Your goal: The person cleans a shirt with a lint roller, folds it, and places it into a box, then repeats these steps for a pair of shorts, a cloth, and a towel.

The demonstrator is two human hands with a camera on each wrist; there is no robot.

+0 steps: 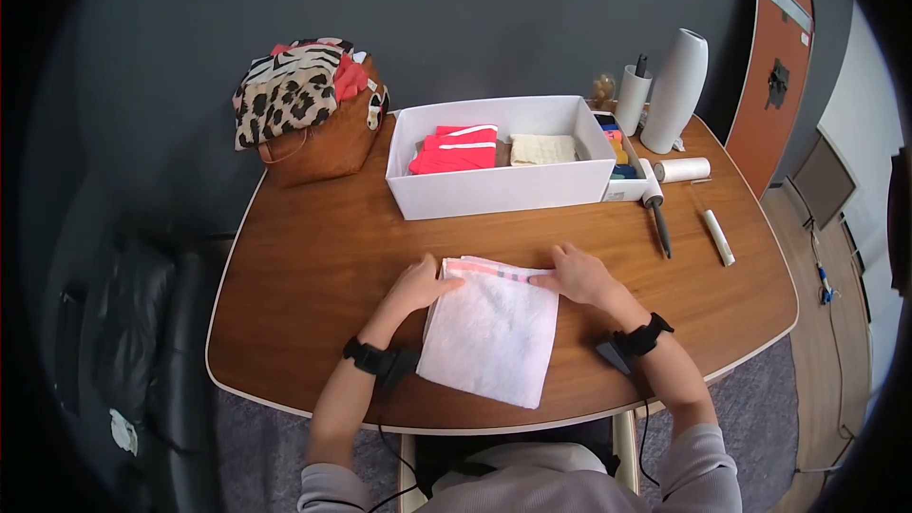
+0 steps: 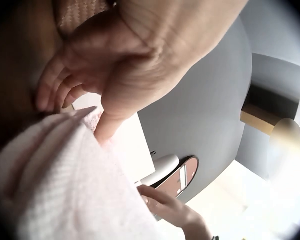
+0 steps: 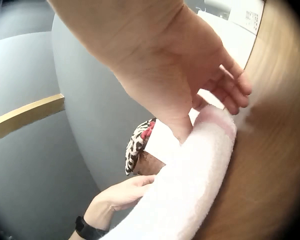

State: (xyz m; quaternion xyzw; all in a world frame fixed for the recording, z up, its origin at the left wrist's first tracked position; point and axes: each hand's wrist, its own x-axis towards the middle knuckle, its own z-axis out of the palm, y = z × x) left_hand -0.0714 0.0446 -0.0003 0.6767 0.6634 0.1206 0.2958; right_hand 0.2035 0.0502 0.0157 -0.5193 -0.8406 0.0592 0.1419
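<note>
A folded white towel [image 1: 489,332] with a pink and grey striped band lies on the table in front of the person. At its upper left corner the left hand [image 1: 414,287] holds the edge, thumb on top; the left wrist view shows that hand [image 2: 125,65] with the towel [image 2: 75,180] between thumb and bent fingers. The right hand [image 1: 579,277] holds the upper right corner, its thumb over the band. In the right wrist view the towel's rounded fold [image 3: 190,165] rises between the right hand's [image 3: 175,70] thumb and fingers.
Beyond the towel stands a white box [image 1: 503,192] with red and cream folded cloths. A brown bag [image 1: 323,157] topped with patterned clothes is at the back left. To the right are a small organizer [image 1: 625,192], a lint roller [image 1: 657,214], a white tube [image 1: 719,237] and a tall vase [image 1: 676,90].
</note>
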